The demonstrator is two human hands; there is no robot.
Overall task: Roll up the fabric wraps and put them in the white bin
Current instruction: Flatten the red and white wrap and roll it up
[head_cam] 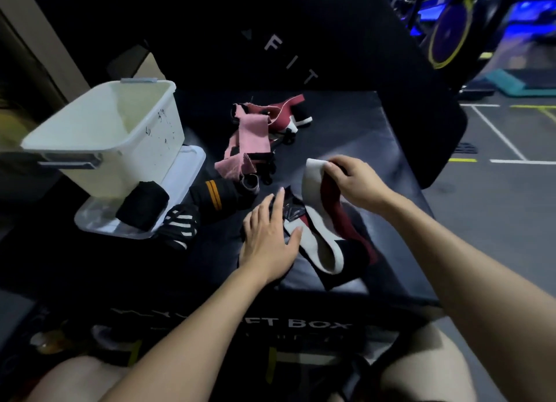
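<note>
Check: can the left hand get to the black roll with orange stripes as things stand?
Probably yes. The left hand lies flat and open on the dark red and white wrap, holding nothing. The black roll with orange stripes lies just to its left on the black box top, uncovered, nothing between them.

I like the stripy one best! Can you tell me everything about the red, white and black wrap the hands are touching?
The wrap is a long band of soft-looking fabric with dark red, white and black stretches. It lies unrolled, bent in a loose loop, on the black padded box. The right hand pinches its white end and lifts it up; the left hand presses flat on its black part.
</note>
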